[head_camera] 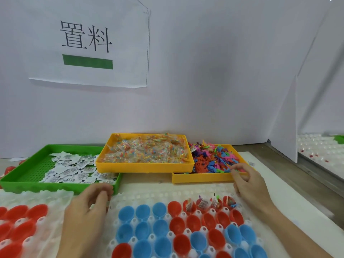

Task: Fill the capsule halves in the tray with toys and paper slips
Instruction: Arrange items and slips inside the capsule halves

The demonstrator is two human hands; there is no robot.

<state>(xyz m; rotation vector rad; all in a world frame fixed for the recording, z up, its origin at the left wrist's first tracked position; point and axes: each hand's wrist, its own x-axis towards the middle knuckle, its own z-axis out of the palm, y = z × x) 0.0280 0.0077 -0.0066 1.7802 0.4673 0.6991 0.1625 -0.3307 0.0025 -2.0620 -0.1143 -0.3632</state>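
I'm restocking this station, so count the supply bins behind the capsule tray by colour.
Green bin: 1
Yellow bins, middle and right: 2
Total: 3

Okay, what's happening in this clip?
A person is filling red and blue capsule halves set in a white dimpled tray. The right hand reaches into the yellow bin of coloured plastic toys, fingers curled at the pile. The left hand hovers near the green tray of paper slips, loosely curled; whether it holds a slip is unclear. Four red halves in the back row already hold contents; the rest look empty.
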